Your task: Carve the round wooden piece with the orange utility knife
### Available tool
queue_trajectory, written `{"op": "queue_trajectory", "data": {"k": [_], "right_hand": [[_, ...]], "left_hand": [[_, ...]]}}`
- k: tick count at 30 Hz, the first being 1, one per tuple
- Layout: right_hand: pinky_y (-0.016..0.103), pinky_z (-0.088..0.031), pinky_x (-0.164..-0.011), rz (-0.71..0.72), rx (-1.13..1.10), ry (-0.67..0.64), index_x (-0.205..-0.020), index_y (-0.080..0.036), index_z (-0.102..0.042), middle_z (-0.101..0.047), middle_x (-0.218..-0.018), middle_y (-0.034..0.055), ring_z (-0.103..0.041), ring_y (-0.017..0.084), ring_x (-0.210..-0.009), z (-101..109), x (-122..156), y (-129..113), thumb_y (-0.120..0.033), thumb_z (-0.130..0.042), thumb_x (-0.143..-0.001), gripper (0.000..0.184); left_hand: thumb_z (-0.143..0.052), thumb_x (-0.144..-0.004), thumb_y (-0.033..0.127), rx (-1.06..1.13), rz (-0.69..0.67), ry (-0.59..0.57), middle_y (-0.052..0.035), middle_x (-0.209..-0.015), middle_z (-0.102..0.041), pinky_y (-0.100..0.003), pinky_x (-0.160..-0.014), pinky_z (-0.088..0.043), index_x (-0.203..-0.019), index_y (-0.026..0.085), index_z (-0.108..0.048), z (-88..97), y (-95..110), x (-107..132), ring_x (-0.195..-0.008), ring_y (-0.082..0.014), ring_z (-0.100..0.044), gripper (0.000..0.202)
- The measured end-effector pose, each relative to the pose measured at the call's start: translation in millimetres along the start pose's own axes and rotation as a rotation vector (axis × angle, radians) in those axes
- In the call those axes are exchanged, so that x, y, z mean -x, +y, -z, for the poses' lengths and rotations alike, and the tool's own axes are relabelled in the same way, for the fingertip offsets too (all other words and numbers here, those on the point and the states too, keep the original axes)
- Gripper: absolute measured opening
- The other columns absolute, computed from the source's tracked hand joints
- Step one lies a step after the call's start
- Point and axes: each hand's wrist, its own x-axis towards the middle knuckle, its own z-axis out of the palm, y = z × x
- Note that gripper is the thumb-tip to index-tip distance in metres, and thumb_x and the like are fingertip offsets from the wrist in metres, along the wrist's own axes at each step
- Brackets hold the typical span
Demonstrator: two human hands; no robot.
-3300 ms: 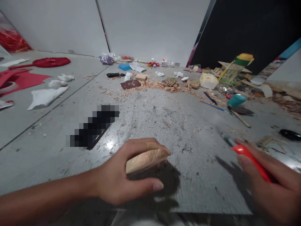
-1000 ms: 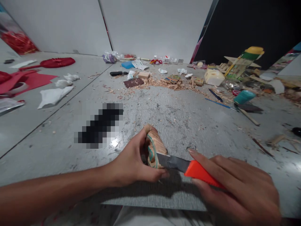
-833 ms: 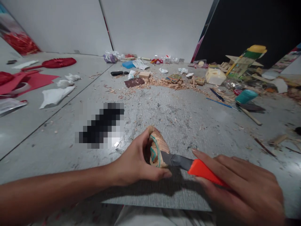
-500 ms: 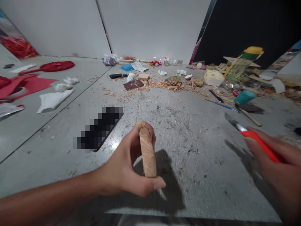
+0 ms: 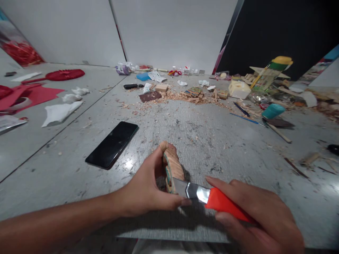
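Place: a craft workshop is suggested.
Worktop: a scuffed grey tabletop (image 5: 212,141) is strewn with pale curled wood shavings (image 5: 173,96).
Tool: a steel-bladed knife with an orange-red handle (image 5: 216,203) is held.
Backdrop: flat white panels (image 5: 172,31) are seen.

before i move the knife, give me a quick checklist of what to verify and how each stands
1. Wooden piece held in the left hand: ok.
2. Knife gripped by its red handle in the right hand: ok.
3. Left thumb well away from the blade: not ok, it looks close.
4. Phone apart from both hands: ok.
5. Blade sharp: cannot tell.
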Motion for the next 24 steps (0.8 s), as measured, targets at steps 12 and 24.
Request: {"op": "queue_trajectory", "data": {"k": [12, 24], "right_hand": [[0.033, -0.058, -0.055, -0.002, -0.114, -0.022, -0.142, -0.024, -0.07, -0.084, -0.094, 0.003, -0.077, 0.019, -0.067, -5.7, 5.2, 4.9, -0.037, -0.06, -0.114, 0.033], [0.032, -0.056, -0.052, -0.006, -0.144, -0.047, -0.144, -0.023, -0.068, -0.08, -0.086, -0.0004, -0.074, 0.016, -0.062, -3.5, 3.5, 3.7, -0.036, -0.056, -0.116, 0.033]], "left_hand": [[-0.097, -0.067, 0.018, -0.015, -0.022, -0.011, 0.0041, -0.087, -0.064, -0.023, -0.062, -0.046, -0.104, 0.024, -0.047, -0.5, 1.2, -0.6, -0.075, -0.0139, -0.063, 0.062], [-0.098, -0.069, 0.023, -0.005, -0.017, -0.068, 0.0038, -0.084, -0.065, -0.023, -0.061, -0.046, -0.1, 0.024, -0.048, 0.0, 2.1, -0.6, -0.073, -0.015, -0.065, 0.059]]}}
